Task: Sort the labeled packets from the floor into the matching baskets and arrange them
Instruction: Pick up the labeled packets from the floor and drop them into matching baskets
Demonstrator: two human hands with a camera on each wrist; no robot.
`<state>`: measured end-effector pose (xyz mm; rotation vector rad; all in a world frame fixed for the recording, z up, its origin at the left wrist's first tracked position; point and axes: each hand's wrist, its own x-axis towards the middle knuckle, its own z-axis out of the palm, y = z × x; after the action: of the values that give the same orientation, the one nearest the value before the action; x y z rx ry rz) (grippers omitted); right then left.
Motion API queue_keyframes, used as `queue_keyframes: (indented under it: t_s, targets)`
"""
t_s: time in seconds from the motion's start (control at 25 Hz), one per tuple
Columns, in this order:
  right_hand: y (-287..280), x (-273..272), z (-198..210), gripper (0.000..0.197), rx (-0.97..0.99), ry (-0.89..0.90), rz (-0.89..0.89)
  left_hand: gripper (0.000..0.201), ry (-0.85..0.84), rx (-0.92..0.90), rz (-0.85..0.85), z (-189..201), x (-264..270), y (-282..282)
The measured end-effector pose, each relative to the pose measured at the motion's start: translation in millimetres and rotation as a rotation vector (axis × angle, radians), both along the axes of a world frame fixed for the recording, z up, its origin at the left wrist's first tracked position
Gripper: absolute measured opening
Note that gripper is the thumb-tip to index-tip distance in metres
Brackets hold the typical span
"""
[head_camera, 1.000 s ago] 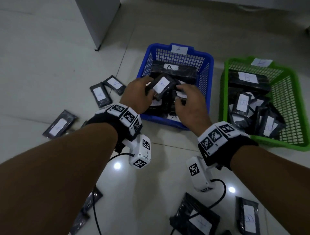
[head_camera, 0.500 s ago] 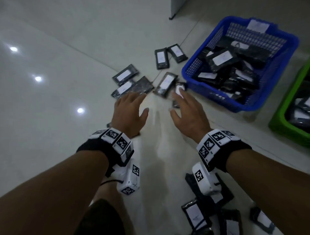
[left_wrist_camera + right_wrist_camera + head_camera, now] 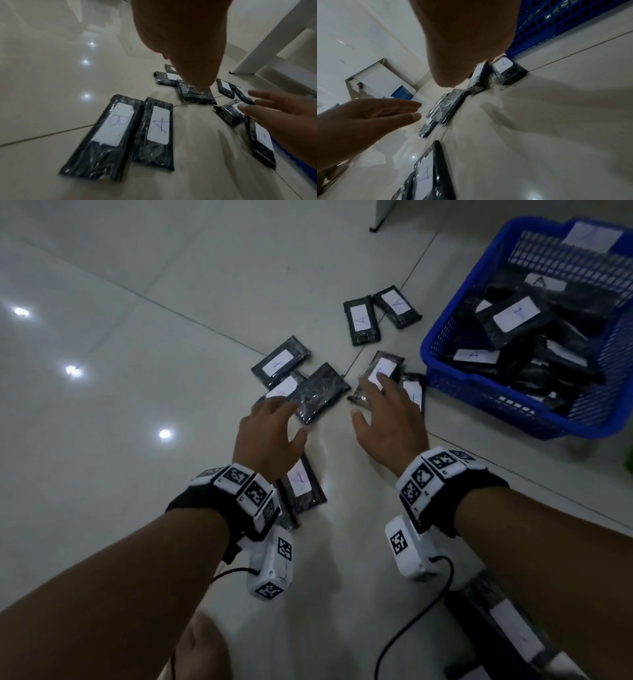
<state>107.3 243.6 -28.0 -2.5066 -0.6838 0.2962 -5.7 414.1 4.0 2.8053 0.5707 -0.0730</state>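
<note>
Several black packets with white labels lie on the tiled floor. My left hand (image 3: 291, 421) is open, its fingers stretched just over a face-down packet (image 3: 318, 393) that rests on two labelled ones. My right hand (image 3: 368, 398) is open too, with its fingertips above a labelled packet (image 3: 385, 364); I cannot tell whether they touch it. Beside that one lies another labelled packet (image 3: 412, 393). The blue basket (image 3: 442, 337) stands on the right, holding several packets marked A. Below my left wrist lie a B packet (image 3: 118, 124) and an A packet (image 3: 158, 124). Neither hand holds anything.
Two more A packets (image 3: 361, 320) lie farther out on the floor. A white furniture leg (image 3: 376, 213) stands at the back. A sliver of the green basket (image 3: 628, 457) shows at the right edge. More packets (image 3: 513, 628) lie near my right forearm, under a cable.
Both hands left the blue basket, where they held a packet, and swung left to the floor packets. They now reach forward empty, closer to the packets than half a second ago.
</note>
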Motion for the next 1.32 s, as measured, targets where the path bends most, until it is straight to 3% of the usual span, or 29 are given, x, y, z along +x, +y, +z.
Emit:
queue_keyframes:
  t_s: [0.12,0.24,0.44,0.48,0.64,0.76,0.88,1.04,1.12,1.2,1.32]
  targets:
    - [18.8,21.6,-10.9,0.056,-0.087,0.009,-0.064,0.056,0.005,-0.041,-0.054,-19.0,35.0,13.2]
    - [30.5,30.5,-27.5,0.042,-0.177,0.012,-0.09,0.066,0.02,-0.051,-0.133,-34.2,57.9,23.3]
    - [24.0,13.9,-28.3,0.013,-0.054,-0.157,-0.151,0.072,0.034,-0.023,-0.26,-43.0,79.6,37.5]
    - [20.9,7.5,-26.3,0.015,-0.008,-0.15,-0.183,0.071,0.034,-0.028,-0.272,-42.5,83.1,38.4]
    - [9.1,-11.9,-27.7,0.064,0.088,0.042,-0.419,0.05,0.027,-0.091,-0.25,-40.9,92.3,32.4]
    - [-0.7,-23.9,-31.1,0.057,0.073,0.16,-0.549,0.028,-0.033,-0.322,-0.128,-29.9,94.1,21.2]
    - [-13.2,-37.4,-25.7,0.054,0.136,0.272,-0.641,0.029,-0.049,-0.739,0.054,-23.8,103.7,13.6]
    - [-40.6,-49.7,-6.8,0.054,0.046,0.314,-0.694,0.02,0.017,-1.227,0.321,-2.7,118.4,-3.1]
    - [-56.1,-53.7,5.9,0.04,0.093,0.349,-0.72,0.016,0.057,-1.371,0.406,11.4,123.6,-12.9]
    - [-73.9,-55.4,19.6,0.029,0.292,0.352,-0.784,0.012,0.045,-1.446,0.444,19.6,129.2,-24.9]
    - [-94.6,-45.1,42.0,0.03,0.48,0.193,-0.884,0.013,0.004,-1.49,0.446,22.6,138.6,-44.6]
